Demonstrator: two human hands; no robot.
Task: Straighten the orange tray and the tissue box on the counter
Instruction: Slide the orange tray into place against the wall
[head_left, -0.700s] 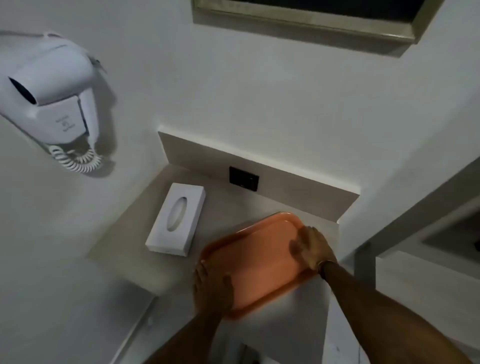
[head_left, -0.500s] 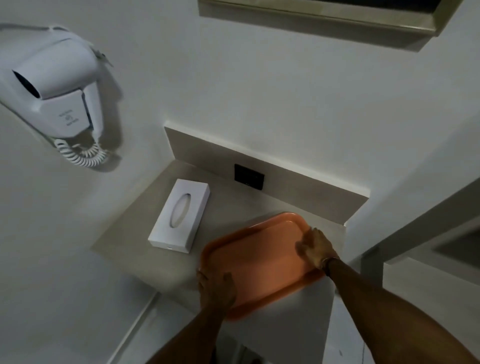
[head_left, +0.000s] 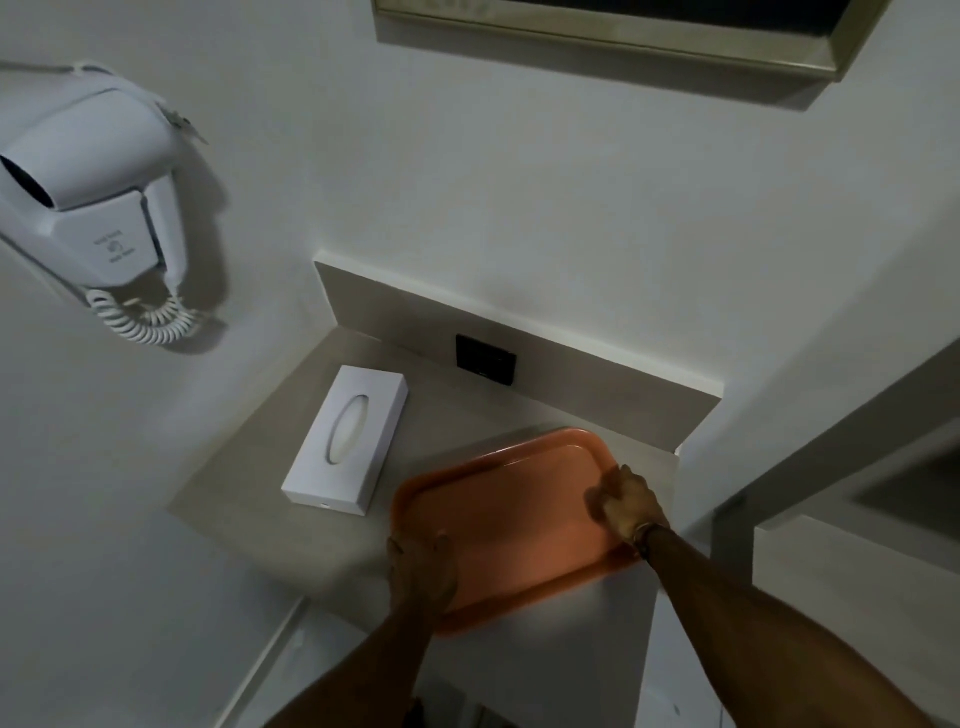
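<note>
An empty orange tray (head_left: 511, 514) lies on the beige counter (head_left: 291, 514), at its right end, turned at an angle to the back wall. My left hand (head_left: 422, 574) grips the tray's near left edge. My right hand (head_left: 629, 503) holds its right edge, fingers curled over the rim. A white tissue box (head_left: 347, 440) with an oval slot on top lies on the counter to the left of the tray, apart from it and also skewed.
A white wall-mounted hair dryer (head_left: 91, 208) with a coiled cord hangs at the left. A black socket plate (head_left: 485, 359) sits in the backsplash behind the counter. A framed mirror edge (head_left: 623, 31) is above. A wall closes the right end.
Both hands have stayed on the tray, which has shifted slightly further onto the counter. The camera has risen a little.
</note>
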